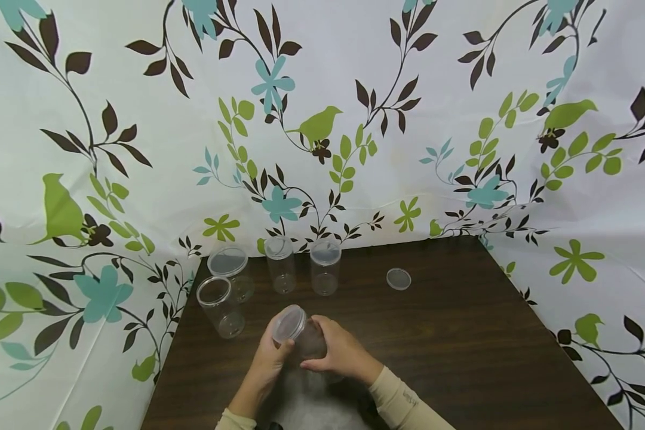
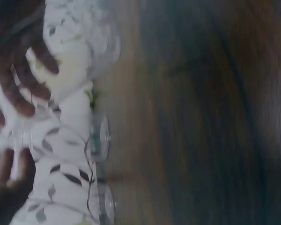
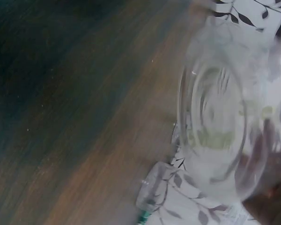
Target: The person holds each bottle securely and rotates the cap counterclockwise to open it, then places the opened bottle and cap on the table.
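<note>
A clear plastic jar (image 1: 313, 341) is held tilted above the near part of the table, its translucent lid (image 1: 289, 323) facing up and left. My left hand (image 1: 271, 357) grips it at the lid end, thumb against the rim. Around the jar's body curl the fingers and thumb of my right hand (image 1: 346, 353). The right wrist view shows the round ridged bottom of the held jar (image 3: 218, 126) up close. In the blurred left wrist view, fingers (image 2: 18, 89) of a hand spread beside the clear plastic.
On the dark wood table (image 1: 462, 334), lidded jars stand at the back: a wide one (image 1: 242, 285) and two narrower ones (image 1: 282, 276) (image 1: 325, 278). Another jar (image 1: 223, 310) with a dark-looking mouth stands front left. A loose lid (image 1: 399, 279) lies back right. Patterned cloth (image 1: 355, 167) surrounds the table.
</note>
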Tool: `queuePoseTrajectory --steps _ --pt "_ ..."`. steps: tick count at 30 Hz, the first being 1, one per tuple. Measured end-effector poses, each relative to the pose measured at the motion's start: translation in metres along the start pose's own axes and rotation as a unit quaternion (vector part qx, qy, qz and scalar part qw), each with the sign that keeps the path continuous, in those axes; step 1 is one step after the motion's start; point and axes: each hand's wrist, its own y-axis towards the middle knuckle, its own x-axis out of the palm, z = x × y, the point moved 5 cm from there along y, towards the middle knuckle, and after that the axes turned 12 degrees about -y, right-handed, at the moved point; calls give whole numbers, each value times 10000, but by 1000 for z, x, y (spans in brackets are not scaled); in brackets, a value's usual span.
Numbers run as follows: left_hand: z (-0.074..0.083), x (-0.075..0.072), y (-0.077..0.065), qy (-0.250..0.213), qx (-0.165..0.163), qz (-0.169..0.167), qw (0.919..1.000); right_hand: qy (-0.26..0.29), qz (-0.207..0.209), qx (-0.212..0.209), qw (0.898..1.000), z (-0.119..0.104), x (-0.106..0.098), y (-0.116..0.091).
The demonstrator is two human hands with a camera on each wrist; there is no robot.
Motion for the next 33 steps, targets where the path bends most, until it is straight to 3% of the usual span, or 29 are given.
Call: queuePoseTrajectory --steps 3,7,9,12,17,19,21,24,27,29,33 --pt "-5 7 -1 229 -77 850 9961 -1064 774 -19 9913 -5 -2 -1" --pt "-6 16 -1 478 141 1379 9892 -1794 1486 -120 9724 -10 -4 -1" --pt "-6 19 -1 579 296 1471 9870 -1755 1506 -130 9728 -10 -3 -2" --pt "-5 22 -3 722 513 1483 9850 -1365 1221 -29 9831 -8 0 -3" --pt "-4 21 -5 880 687 1280 9855 -219 585 350 9974 2 4 -2" --pt "-3 20 -5 783 672 1107 9885 508 293 383 9975 5 5 -2" --pt "-1 17 -6 676 624 920 9915 1292 -51 346 9910 7 6 -1" --pt "1 9 -7 332 521 511 9968 2366 -607 185 9695 8 6 -2" --pt "6 1 -5 -74 602 -168 9980 3042 -1070 -66 9466 7 5 -3" --pt "9 -3 -4 -377 651 -737 9944 3326 -1353 -294 9328 5 4 -3" --pt "15 -6 0 -871 725 -1844 9763 3790 -2063 -871 8979 -1 6 -6"
